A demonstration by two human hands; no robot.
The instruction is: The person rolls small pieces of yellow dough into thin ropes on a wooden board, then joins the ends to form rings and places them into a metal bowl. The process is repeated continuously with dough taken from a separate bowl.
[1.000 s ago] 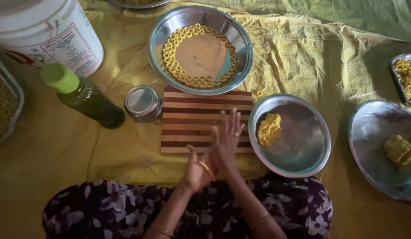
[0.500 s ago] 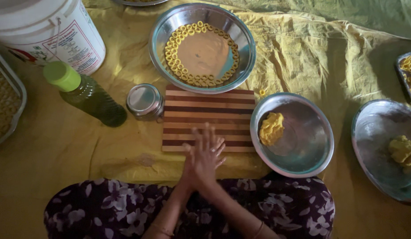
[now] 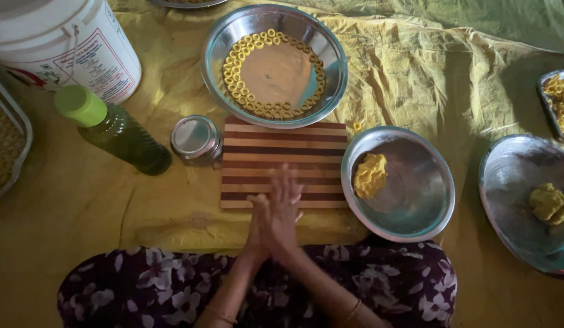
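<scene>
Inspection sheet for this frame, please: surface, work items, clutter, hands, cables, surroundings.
Surface: wrinkled yellow cloth on the floor.
Work items: striped cutting board; steel bowl holding a dough lump; large bowl ringed with dough rings.
Clutter: green-capped bottle, small steel tin, white bucket, plate.
Hands: left hand and right hand pressed palm to palm; contents hidden.
Cables: nothing seen.
Surroundings: floral clothing.

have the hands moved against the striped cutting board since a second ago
Yes. The pressed-together hands have slid back toward the body: fingertips that reached well up the striped cutting board now cover only its near edge.
</scene>
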